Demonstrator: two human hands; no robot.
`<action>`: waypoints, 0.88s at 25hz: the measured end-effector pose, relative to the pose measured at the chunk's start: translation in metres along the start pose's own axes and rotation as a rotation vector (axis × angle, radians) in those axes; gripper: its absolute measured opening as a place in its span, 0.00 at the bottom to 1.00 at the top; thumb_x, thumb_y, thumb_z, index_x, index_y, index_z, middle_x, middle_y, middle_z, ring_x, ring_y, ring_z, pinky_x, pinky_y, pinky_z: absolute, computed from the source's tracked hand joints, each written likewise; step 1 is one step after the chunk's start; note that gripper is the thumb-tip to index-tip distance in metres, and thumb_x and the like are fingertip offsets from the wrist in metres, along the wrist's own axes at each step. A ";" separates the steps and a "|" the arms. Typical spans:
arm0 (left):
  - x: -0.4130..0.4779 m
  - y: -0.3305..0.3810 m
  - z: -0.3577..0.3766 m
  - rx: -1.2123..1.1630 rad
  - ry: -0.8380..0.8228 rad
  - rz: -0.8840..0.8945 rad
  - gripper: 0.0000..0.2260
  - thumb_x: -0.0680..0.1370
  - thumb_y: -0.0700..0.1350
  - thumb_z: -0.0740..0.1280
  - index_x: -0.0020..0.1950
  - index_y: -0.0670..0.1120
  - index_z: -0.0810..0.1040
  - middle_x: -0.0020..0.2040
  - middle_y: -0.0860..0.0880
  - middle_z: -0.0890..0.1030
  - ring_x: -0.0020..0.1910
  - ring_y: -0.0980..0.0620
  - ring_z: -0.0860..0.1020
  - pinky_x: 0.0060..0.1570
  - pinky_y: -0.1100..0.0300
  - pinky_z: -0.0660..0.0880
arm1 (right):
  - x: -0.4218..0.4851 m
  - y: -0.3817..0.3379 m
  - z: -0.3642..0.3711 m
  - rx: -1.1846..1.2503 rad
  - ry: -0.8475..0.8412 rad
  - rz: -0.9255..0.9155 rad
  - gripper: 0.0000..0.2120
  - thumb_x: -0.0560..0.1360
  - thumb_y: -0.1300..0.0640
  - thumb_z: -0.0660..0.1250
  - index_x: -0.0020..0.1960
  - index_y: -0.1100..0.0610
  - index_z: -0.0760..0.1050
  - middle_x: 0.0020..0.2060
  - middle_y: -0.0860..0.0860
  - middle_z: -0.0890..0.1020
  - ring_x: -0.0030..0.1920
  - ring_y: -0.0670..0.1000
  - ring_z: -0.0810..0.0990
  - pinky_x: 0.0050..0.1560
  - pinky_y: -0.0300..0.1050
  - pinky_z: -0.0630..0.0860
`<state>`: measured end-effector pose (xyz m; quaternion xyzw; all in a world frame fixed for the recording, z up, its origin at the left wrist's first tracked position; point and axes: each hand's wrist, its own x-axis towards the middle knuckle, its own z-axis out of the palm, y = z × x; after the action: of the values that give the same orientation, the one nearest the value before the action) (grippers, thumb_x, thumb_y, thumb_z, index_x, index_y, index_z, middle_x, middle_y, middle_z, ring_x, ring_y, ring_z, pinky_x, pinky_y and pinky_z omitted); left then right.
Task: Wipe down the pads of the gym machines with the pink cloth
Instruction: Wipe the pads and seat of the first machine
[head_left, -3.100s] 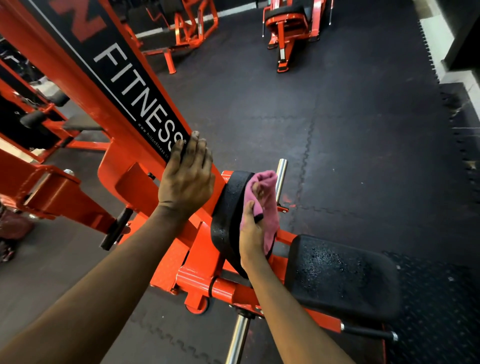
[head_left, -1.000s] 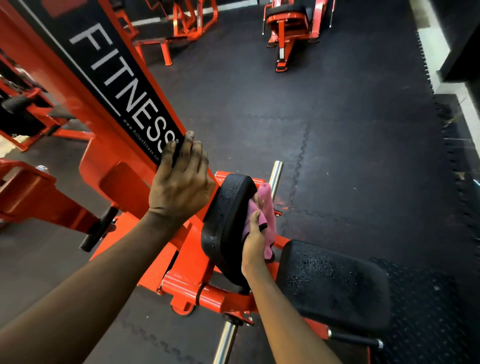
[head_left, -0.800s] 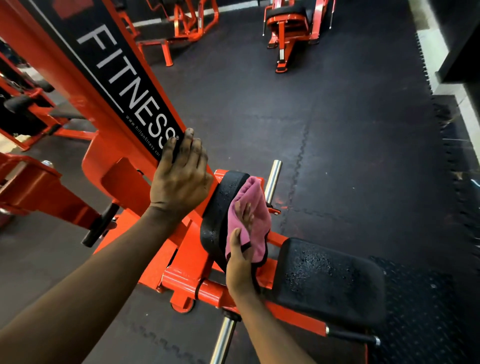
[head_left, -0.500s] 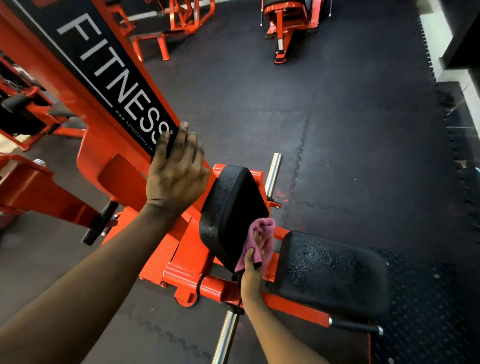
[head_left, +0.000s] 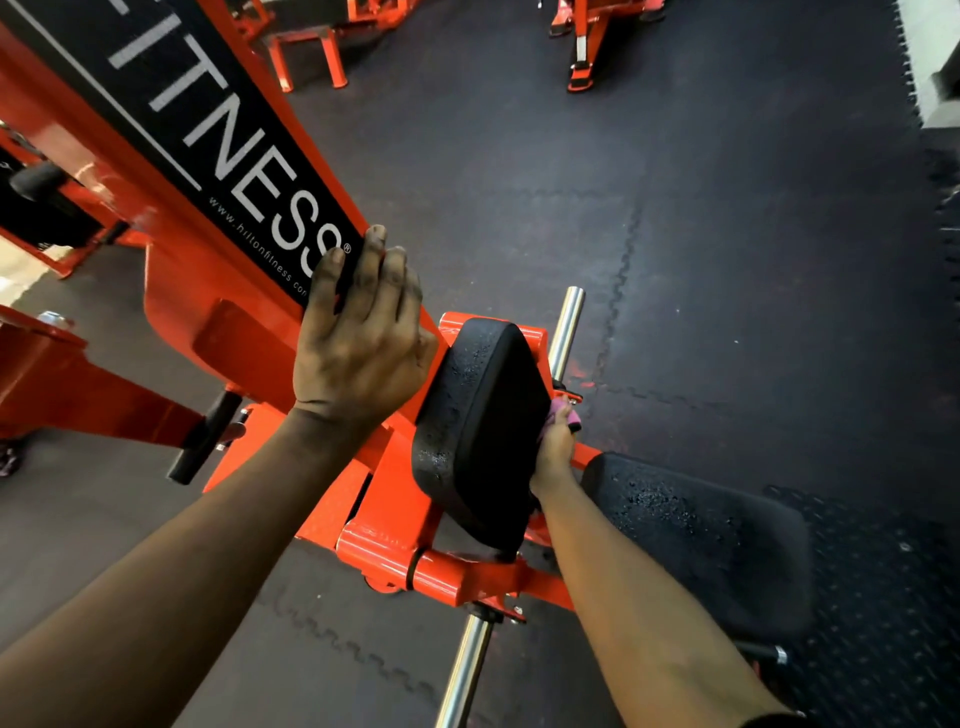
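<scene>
Head camera, the only view, looks down on an orange-framed gym machine. The left hand (head_left: 358, 338) lies flat with its fingers straight on the slanted orange frame (head_left: 171, 291), its fingertips reaching onto the black panel (head_left: 208, 130). It holds nothing and seems placed there to brace the person leaning over the machine. The right hand (head_left: 553, 447) reaches round the far right edge of the upright pad (head_left: 480, 431), its fingers curled on the pink cloth (head_left: 562, 413). Only a small bunch of the cloth shows above the knuckles, pressed to that side of the pad; the rest is hidden behind the pad and hand. I judge this to be a wipe of the pad's edge or back face, which would explain the wrist tucked in close between the upright pad and the seat pad (head_left: 701, 540). Both pads carry fine droplets, thickest on the seat pad's near end and on the upright pad's left rim, so the seat pad probably waits its turn. A chrome bar (head_left: 566, 332) sticks out just beyond the upright pad, near the cloth.

Writing on the black panel: large white capitals, cut off at the top, read "ITNESS" with a ® mark, and below them small print reads "www.hiltonfitness.co", its end covered by the left hand. Other orange machines (head_left: 587, 47) stand well apart on the dark rubber floor (head_left: 727, 234).
</scene>
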<state>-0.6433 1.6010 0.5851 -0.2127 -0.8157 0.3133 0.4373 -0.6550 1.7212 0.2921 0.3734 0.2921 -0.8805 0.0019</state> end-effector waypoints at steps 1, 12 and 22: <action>0.000 0.000 0.000 0.006 0.006 0.004 0.20 0.78 0.47 0.55 0.63 0.41 0.78 0.66 0.46 0.78 0.74 0.47 0.69 0.73 0.48 0.58 | -0.009 -0.007 0.008 0.033 -0.057 -0.058 0.20 0.85 0.44 0.55 0.72 0.51 0.72 0.66 0.58 0.79 0.66 0.57 0.78 0.72 0.55 0.71; 0.001 -0.001 -0.005 -0.029 -0.047 0.020 0.21 0.79 0.47 0.53 0.65 0.40 0.77 0.68 0.44 0.77 0.75 0.45 0.68 0.74 0.47 0.55 | -0.165 -0.014 0.051 -0.255 -0.161 -0.579 0.39 0.75 0.30 0.62 0.75 0.57 0.70 0.74 0.49 0.72 0.77 0.47 0.65 0.79 0.52 0.58; 0.001 0.000 -0.002 -0.039 -0.008 -0.001 0.19 0.79 0.46 0.55 0.63 0.41 0.78 0.66 0.46 0.78 0.74 0.46 0.69 0.74 0.48 0.56 | -0.124 0.085 -0.062 -0.375 -0.036 -0.281 0.36 0.76 0.29 0.62 0.76 0.49 0.68 0.74 0.46 0.72 0.76 0.47 0.66 0.79 0.58 0.59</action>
<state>-0.6420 1.6019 0.5868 -0.2197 -0.8235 0.2978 0.4300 -0.5059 1.6560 0.2960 0.3064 0.4996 -0.8089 -0.0464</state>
